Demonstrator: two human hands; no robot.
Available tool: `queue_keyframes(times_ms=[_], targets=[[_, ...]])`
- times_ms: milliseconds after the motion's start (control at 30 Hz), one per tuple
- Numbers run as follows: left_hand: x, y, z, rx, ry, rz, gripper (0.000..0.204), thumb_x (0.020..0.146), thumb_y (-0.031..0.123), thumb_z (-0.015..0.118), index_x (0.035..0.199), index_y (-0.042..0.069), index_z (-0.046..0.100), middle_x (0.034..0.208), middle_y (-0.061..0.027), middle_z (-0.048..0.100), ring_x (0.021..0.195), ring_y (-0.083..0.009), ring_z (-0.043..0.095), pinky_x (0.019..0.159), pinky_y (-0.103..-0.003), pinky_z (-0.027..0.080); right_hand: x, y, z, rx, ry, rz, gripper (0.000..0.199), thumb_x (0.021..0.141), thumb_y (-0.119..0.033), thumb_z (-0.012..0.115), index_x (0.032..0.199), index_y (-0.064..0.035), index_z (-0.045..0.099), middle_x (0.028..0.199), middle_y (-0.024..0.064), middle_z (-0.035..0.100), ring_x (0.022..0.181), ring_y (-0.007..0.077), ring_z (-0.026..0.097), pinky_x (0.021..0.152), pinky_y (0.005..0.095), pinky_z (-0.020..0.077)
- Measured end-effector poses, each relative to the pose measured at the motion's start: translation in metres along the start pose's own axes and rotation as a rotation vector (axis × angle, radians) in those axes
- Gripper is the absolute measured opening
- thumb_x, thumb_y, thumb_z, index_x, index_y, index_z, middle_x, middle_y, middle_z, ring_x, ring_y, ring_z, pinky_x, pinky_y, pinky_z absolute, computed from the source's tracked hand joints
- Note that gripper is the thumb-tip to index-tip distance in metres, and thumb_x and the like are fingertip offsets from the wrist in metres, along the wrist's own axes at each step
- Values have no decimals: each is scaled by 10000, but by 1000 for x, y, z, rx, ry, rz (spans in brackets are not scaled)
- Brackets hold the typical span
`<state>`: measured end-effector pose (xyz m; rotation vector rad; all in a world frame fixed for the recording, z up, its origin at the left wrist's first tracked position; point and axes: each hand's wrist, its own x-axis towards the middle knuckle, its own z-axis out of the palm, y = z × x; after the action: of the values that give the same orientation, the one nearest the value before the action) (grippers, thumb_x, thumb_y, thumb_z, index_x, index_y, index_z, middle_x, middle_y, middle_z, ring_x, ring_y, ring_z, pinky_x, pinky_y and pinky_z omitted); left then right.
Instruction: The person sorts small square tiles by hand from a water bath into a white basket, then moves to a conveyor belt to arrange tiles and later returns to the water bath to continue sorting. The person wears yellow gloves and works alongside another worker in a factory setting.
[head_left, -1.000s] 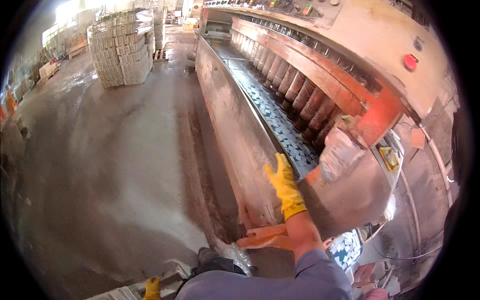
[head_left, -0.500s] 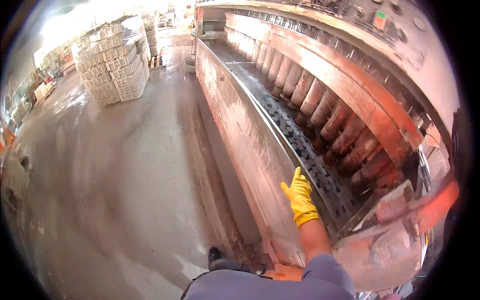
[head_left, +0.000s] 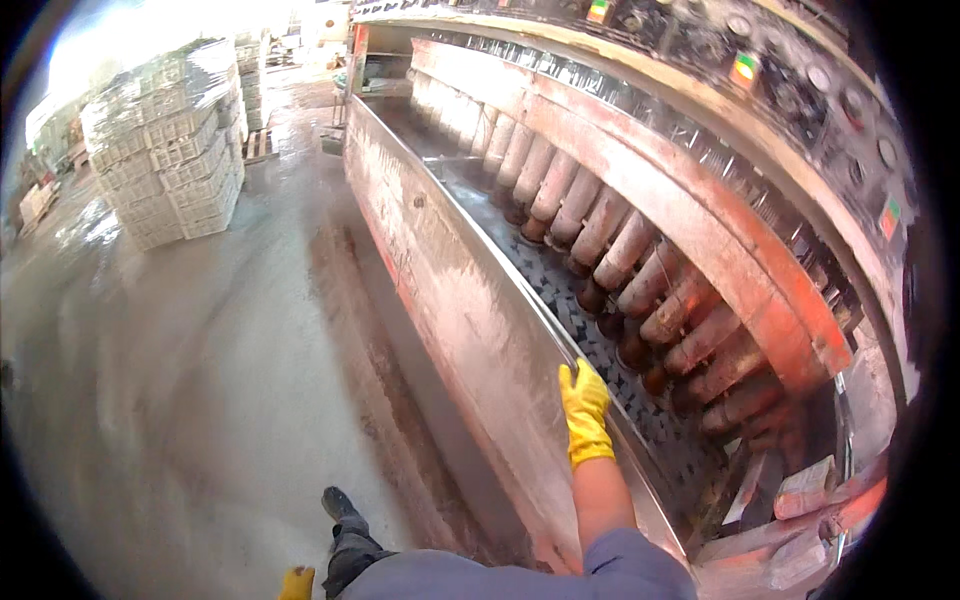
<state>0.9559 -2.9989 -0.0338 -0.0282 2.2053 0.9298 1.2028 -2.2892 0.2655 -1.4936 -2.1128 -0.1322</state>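
While I look down through the head camera, my right hand [head_left: 585, 412], in a yellow glove, lies with fingers flat and spread on the top rim of the long dusty metal side panel [head_left: 470, 300] of a press machine [head_left: 700, 230], near its close end. My left hand [head_left: 296, 583], also gloved, hangs at the lower edge; whether it is open I cannot tell. Wrapped block pallets [head_left: 165, 140] stand far left.

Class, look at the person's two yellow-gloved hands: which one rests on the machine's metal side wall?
The right hand: its glove lies on the top edge of the metal side wall. The left hand hangs low by the leg, away from the machine.
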Motion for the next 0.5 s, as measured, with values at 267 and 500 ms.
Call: queue_keyframes(times_ms=[267, 500], targets=[[132, 57, -116, 209, -88, -287, 528, 885, 357, 802, 1217, -50, 745, 973, -151, 794, 895, -265, 751, 840, -416, 585, -3, 0, 10, -125, 48, 253, 496, 1063, -561, 560, 1134, -138, 808, 1096, 177, 794, 1024, 432, 738, 899, 542, 574], [310, 172, -153, 183, 27, -132, 548, 860, 400, 795, 1195, -33, 766, 973, -156, 798, 950, -274, 759, 885, -417, 579, 27, -21, 47, -411, 249, 536, 417, 1067, -455, 603, 1019, -90, 800, 991, 197, 792, 953, 425, 733, 949, 550, 545]])
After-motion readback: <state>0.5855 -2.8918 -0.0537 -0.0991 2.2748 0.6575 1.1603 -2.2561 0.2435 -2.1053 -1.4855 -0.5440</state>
